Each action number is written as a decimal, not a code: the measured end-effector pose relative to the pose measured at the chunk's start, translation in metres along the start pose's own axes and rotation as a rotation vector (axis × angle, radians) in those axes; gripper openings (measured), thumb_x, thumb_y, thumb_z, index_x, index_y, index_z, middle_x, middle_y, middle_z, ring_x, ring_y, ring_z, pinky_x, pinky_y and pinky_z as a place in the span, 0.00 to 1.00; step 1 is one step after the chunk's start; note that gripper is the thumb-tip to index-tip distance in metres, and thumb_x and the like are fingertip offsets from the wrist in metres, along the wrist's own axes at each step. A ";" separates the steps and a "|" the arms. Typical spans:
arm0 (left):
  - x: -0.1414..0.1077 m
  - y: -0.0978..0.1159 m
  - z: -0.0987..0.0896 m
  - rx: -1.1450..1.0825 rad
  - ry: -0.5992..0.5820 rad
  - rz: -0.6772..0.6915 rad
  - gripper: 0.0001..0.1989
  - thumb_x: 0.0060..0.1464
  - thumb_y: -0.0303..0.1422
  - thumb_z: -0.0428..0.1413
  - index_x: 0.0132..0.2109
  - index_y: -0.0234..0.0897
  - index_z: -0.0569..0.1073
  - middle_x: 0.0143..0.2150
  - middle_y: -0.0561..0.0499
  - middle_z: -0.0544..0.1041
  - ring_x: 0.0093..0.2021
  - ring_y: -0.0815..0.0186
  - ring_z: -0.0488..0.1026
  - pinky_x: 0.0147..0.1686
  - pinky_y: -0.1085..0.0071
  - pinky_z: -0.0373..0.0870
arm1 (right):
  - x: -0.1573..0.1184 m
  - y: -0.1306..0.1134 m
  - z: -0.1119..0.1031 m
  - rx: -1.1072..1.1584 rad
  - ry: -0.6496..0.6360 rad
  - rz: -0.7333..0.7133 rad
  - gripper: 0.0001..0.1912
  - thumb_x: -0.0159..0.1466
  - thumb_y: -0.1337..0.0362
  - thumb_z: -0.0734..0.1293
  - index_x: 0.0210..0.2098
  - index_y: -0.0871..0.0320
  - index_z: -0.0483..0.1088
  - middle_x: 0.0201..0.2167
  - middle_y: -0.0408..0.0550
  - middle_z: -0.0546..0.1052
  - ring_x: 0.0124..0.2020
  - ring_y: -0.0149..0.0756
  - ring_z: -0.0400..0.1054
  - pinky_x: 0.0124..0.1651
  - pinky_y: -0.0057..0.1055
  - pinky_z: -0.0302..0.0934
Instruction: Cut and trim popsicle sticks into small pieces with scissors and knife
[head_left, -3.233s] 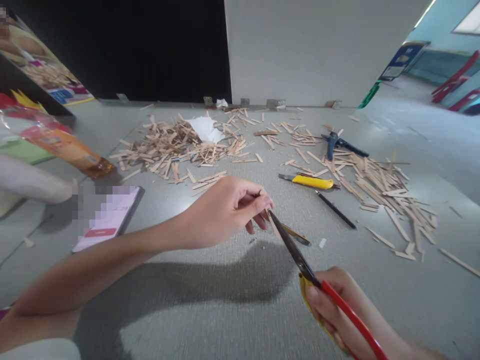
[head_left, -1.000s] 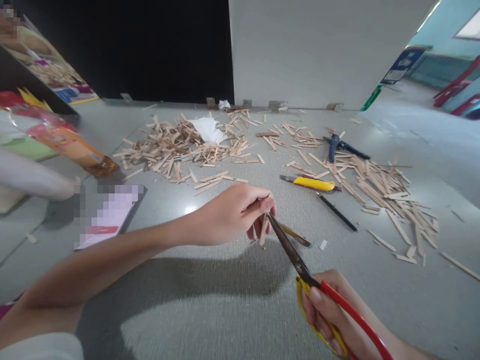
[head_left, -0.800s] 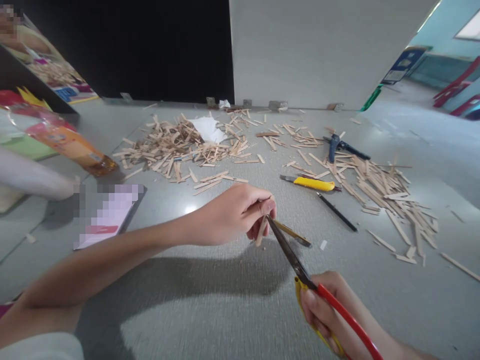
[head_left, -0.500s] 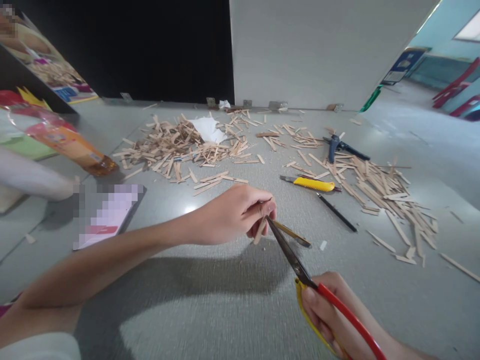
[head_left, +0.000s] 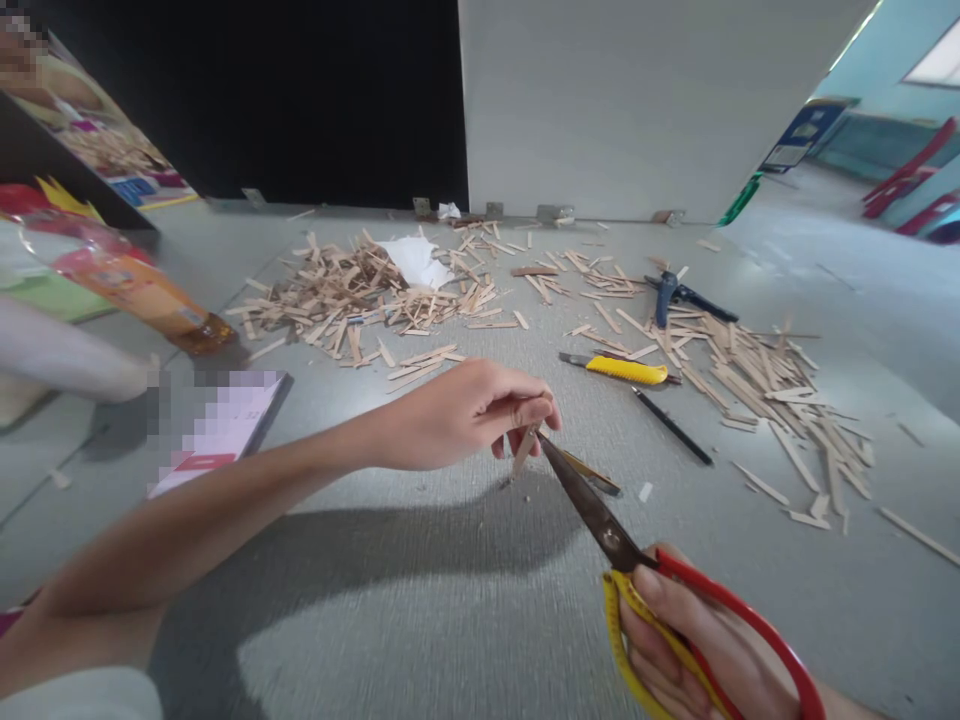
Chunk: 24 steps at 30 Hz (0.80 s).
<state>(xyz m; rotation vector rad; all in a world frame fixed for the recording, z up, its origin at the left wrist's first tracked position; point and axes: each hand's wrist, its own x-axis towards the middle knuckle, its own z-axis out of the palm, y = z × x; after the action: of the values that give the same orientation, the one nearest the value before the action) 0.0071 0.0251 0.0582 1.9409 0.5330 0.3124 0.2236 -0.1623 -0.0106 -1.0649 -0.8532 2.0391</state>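
My left hand [head_left: 487, 415] pinches a small flat wooden stick [head_left: 523, 456] between thumb and fingers, just above the table. My right hand [head_left: 690, 630] grips a pair of scissors [head_left: 615, 540] with one red and one yellow handle loop. The dark blades point up and left, and their tips meet the stick beside my left fingertips; whether they touch it is hard to tell. Behind the blades a thin yellowish strip [head_left: 592, 472] lies on the table, partly hidden.
A yellow utility knife [head_left: 626, 369], a black pencil [head_left: 673, 427] and dark blue clippers [head_left: 667, 297] lie to the right, near scattered wooden sticks [head_left: 780, 380]. A larger stick pile [head_left: 330, 285] lies behind. At left are a bottle [head_left: 142, 285], a phone-like slab [head_left: 225, 430] and another person's arm [head_left: 67, 345].
The scissors and my right hand have shifted slightly right and down, and the handles show wider. My left hand has risen a little, still holding the stick.
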 end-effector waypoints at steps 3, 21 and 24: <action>0.000 0.001 0.002 -0.069 0.048 -0.060 0.16 0.77 0.35 0.50 0.42 0.34 0.78 0.33 0.46 0.86 0.28 0.68 0.81 0.29 0.76 0.77 | -0.003 0.004 -0.006 -0.074 0.071 -0.005 0.39 0.64 0.25 0.66 0.20 0.53 0.63 0.09 0.34 0.56 0.09 0.23 0.46 0.13 0.21 0.42; -0.003 0.009 0.011 -0.176 0.072 -0.168 0.16 0.77 0.33 0.49 0.41 0.33 0.77 0.31 0.48 0.84 0.27 0.67 0.83 0.23 0.77 0.75 | -0.008 -0.003 -0.012 -0.363 0.181 0.053 0.38 0.65 0.24 0.65 0.25 0.54 0.64 0.17 0.34 0.61 0.15 0.24 0.49 0.19 0.26 0.47; -0.003 0.009 0.011 -0.169 0.074 -0.175 0.15 0.76 0.32 0.49 0.41 0.33 0.77 0.30 0.48 0.84 0.26 0.68 0.82 0.23 0.78 0.75 | -0.009 -0.004 -0.009 -0.355 0.205 0.059 0.39 0.64 0.23 0.65 0.25 0.54 0.63 0.16 0.34 0.61 0.15 0.23 0.49 0.20 0.25 0.45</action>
<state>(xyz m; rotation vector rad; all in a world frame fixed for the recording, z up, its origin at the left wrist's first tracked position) 0.0111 0.0117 0.0619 1.7120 0.6975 0.3077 0.2360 -0.1650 -0.0075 -1.4796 -1.1105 1.8236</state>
